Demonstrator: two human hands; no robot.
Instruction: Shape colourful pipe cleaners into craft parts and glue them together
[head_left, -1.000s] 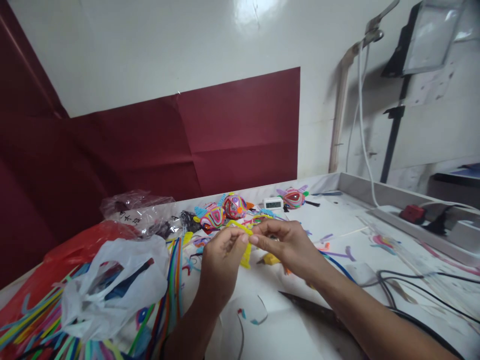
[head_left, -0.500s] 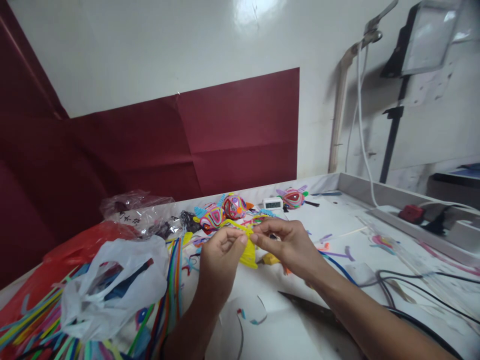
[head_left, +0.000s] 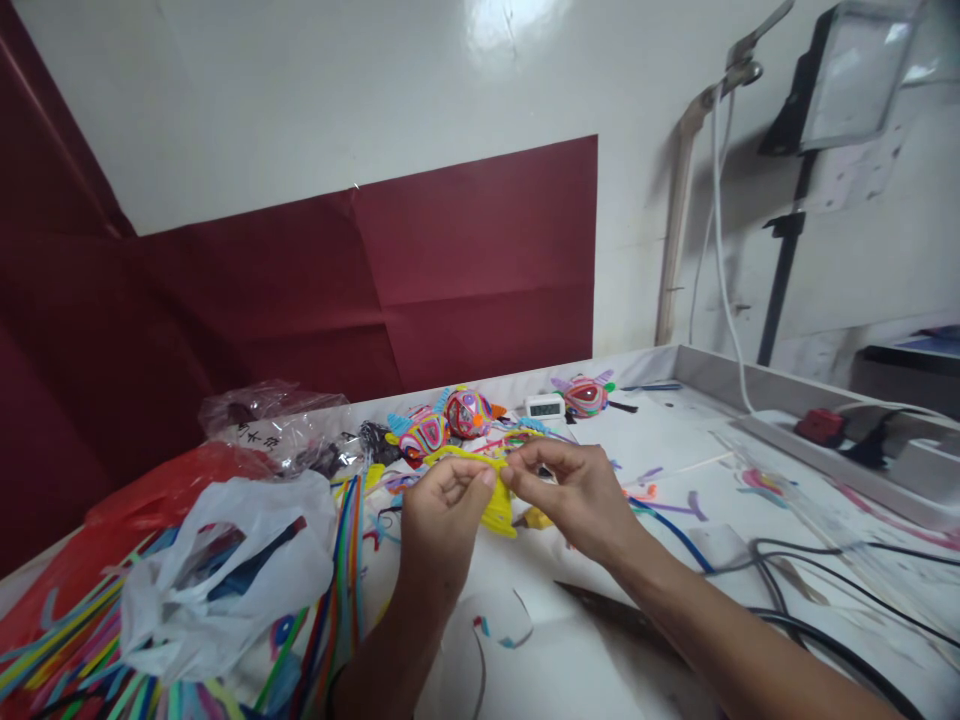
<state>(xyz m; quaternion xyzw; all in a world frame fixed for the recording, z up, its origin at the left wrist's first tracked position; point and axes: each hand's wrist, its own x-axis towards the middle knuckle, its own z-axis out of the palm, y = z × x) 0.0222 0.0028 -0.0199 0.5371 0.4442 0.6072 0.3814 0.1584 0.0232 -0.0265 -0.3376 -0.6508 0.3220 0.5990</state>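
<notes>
Both hands meet over the middle of the white table, pinching a bright yellow fuzzy piece (head_left: pixel 496 512). My left hand (head_left: pixel 444 505) is closed on its left side, thumb against the fingers. From the right, my right hand (head_left: pixel 571 490) grips the top of the same piece between thumb and forefinger. A yellow strip runs up and left behind my left fingertips. The lower part of the piece hangs below the fingers in a striped, flared shape. My fingertips hide the spot where they hold it.
Colourful round figures (head_left: pixel 470 412) and a small digital clock (head_left: pixel 544 407) stand behind. Left are a white plastic bag (head_left: pixel 225 570) and many pipe cleaners (head_left: pixel 82 640). A dark pointed blade (head_left: pixel 615 612) lies near my right forearm; black cables (head_left: pixel 765 570) and a power strip (head_left: pixel 892 490) lie right.
The yellow strip behind my left fingertips lies slightly lower, and the yellow piece has turned a little. My right hand has shifted slightly, with both hands still gripping.
</notes>
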